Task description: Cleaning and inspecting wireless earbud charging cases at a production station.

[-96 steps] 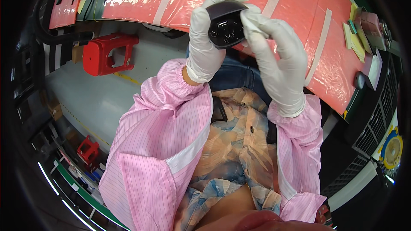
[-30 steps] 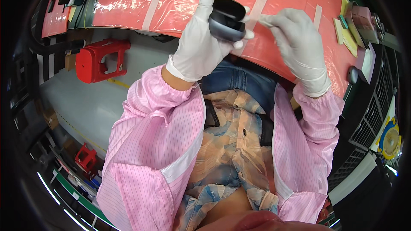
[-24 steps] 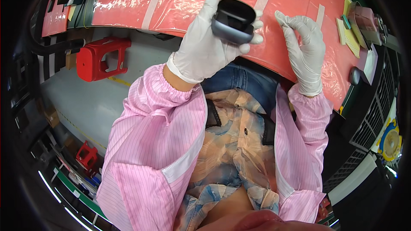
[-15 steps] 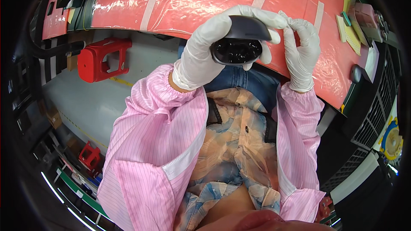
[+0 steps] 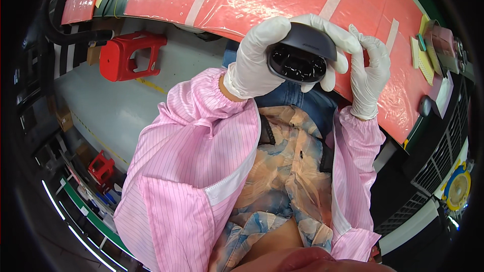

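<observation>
A dark, glossy earbud charging case is raised in front of me with its lid up. Its black inside faces me, and whether anything sits in the hollows cannot be made out. My white-gloved left hand is wrapped round the case, thumb on one side and fingers behind and over the other. Just right of it, my gloved right hand has thumb and forefinger pinched together close to the left fingertips. Anything between those two fingers is too small or hidden to tell.
A table with a glossy red cover and pale tape strips curves behind my hands. On its right stand a pinkish device, yellow sheets and a dark computer mouse. To the left, a red plastic stool is on the grey floor.
Both hands and the case sit slightly further right and lower in the picture, as does the table. The case has turned a little, showing more of its lid's outside.
</observation>
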The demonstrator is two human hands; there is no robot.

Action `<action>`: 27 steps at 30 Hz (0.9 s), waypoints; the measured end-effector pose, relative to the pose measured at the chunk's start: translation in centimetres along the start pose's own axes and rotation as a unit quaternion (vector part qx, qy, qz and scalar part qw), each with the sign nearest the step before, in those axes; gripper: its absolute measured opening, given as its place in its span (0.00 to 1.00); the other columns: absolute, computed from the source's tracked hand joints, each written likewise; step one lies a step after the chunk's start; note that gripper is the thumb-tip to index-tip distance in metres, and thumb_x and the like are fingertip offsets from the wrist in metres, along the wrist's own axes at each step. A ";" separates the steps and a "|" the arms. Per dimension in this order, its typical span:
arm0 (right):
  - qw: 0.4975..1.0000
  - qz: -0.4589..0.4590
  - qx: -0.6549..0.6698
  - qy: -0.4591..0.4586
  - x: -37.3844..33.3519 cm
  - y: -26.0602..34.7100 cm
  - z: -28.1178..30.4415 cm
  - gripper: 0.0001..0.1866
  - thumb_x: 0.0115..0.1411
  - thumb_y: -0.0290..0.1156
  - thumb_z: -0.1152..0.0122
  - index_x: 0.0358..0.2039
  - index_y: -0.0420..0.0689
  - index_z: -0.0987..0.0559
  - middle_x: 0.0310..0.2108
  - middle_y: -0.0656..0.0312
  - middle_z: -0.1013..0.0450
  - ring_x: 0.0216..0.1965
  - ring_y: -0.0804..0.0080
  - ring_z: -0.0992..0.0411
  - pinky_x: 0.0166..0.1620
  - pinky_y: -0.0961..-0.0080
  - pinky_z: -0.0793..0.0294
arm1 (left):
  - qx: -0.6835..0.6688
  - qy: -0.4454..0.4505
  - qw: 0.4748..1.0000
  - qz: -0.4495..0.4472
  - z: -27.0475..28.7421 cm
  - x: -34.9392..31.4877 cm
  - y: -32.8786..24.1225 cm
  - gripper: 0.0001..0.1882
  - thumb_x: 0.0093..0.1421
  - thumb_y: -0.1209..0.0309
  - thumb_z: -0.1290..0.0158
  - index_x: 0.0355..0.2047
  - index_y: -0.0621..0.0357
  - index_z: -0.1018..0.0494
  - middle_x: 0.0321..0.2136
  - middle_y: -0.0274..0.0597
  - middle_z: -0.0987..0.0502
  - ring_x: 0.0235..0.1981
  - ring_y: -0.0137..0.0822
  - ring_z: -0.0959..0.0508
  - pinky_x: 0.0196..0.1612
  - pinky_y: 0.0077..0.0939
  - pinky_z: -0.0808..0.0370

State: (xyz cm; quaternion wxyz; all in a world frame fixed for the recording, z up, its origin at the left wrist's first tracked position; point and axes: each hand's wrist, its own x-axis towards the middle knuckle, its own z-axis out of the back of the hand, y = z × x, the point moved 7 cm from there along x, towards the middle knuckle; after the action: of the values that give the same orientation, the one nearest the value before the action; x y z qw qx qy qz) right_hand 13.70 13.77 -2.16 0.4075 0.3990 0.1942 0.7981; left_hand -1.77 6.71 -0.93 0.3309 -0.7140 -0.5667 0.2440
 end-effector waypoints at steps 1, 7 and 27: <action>1.000 0.004 -0.005 -0.002 0.0 0.0 0.0 0.06 0.54 0.19 0.37 0.34 0.41 0.20 0.30 0.59 0.25 0.34 0.67 0.28 0.40 0.73 0.28 | 0.000 0.000 1.000 0.000 0.0 0.0 -0.1 0.51 0.57 0.31 0.67 0.52 0.76 0.35 0.36 0.52 0.23 0.27 0.38 0.20 0.19 0.19 0.28; 1.000 -0.002 -0.008 0.002 0.1 -0.2 0.0 0.08 0.54 0.20 0.37 0.36 0.41 0.19 0.30 0.60 0.25 0.34 0.67 0.28 0.40 0.74 0.29 | -0.172 0.063 0.983 -0.031 -0.1 0.1 0.4 0.52 0.58 0.30 0.68 0.57 0.74 0.40 0.40 0.56 0.24 0.31 0.41 0.20 0.24 0.21 0.24; 0.999 -0.014 -0.015 0.030 0.2 -0.1 -0.2 0.06 0.57 0.21 0.38 0.36 0.40 0.19 0.31 0.61 0.27 0.34 0.72 0.29 0.39 0.76 0.29 | -0.343 -0.196 0.917 0.057 1.9 -0.1 1.7 0.37 0.65 0.38 0.68 0.49 0.64 0.34 0.44 0.57 0.27 0.41 0.48 0.21 0.31 0.29 0.23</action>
State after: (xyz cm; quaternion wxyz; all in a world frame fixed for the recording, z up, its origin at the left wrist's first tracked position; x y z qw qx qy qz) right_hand 13.52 13.99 -2.18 0.4188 0.3663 0.1997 0.8066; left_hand -2.04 6.74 -3.50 -0.0665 -0.7529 -0.6271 0.1882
